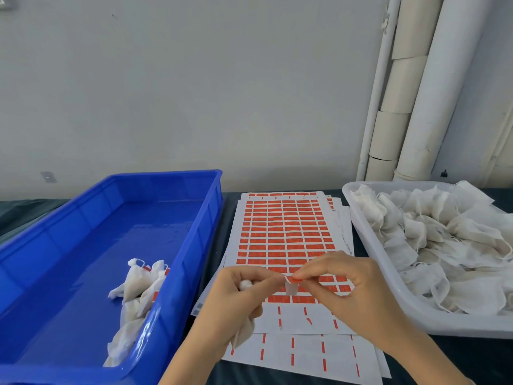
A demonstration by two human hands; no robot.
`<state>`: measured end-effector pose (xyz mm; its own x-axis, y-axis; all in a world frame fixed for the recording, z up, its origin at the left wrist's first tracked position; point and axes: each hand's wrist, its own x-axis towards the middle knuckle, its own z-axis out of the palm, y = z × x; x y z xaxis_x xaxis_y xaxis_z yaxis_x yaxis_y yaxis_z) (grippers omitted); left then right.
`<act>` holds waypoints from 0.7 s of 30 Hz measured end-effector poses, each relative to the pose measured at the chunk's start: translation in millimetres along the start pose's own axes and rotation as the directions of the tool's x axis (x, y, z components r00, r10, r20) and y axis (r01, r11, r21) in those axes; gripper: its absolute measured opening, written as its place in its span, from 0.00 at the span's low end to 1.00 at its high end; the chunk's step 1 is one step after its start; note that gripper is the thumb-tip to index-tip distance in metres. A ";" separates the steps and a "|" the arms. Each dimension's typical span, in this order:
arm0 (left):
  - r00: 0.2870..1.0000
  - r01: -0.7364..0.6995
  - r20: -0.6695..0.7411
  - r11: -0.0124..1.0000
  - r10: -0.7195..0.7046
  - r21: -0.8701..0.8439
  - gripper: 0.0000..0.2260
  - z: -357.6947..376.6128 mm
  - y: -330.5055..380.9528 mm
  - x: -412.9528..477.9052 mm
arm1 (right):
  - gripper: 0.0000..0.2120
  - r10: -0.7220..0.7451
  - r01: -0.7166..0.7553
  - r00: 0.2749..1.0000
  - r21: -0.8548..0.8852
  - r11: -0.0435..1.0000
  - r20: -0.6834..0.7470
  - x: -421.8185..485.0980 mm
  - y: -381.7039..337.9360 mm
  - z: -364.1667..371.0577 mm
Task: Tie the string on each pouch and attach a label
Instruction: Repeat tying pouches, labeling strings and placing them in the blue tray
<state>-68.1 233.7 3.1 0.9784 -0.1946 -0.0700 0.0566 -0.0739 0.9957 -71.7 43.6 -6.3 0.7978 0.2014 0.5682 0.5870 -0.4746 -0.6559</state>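
Note:
My left hand (236,298) grips a small white pouch (243,333), whose body hangs below the palm and whose gathered top shows above the fingers. My right hand (341,284) pinches a red label (292,279) between thumb and forefinger, folded with its pale backing hanging down. Both hands meet above the label sheets (286,229), which carry rows of red stickers. Whether the pouch's string lies inside the label I cannot tell.
A blue bin (194,245) on the left holds several labelled pouches (138,282) near its front right corner. A white tray (388,276) on the right is heaped with several untied pouches (444,232). Pipes run up the wall at the back right.

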 end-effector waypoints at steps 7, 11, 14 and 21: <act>0.997 0.069 0.046 0.990 -0.063 -0.125 0.07 -3.1 -3.2 1.7 | 0.08 -0.229 0.221 0.973 -0.168 0.961 -0.028 -2.7 3.6 1.3; 0.993 0.107 0.069 0.981 -0.097 -0.160 0.14 -3.8 -3.6 3.2 | 0.09 -0.303 0.291 0.953 -0.261 0.920 -0.004 -2.9 7.4 3.2; 0.993 0.099 0.075 0.977 -0.086 -0.188 0.13 -3.9 -4.7 4.4 | 0.14 -0.336 0.327 0.941 -0.351 0.878 0.038 -4.5 11.7 4.7; 0.999 -0.001 -0.033 0.987 -0.005 -0.160 0.11 -0.8 -8.7 5.1 | 0.09 -0.042 0.040 0.991 -0.018 0.999 -0.127 -5.1 1.9 16.4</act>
<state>-63.5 234.1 -5.8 0.9841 -0.1619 -0.0726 0.0869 0.0833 0.9927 -72.4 55.7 -18.5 0.7486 0.1109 0.6537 0.6158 -0.4816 -0.6236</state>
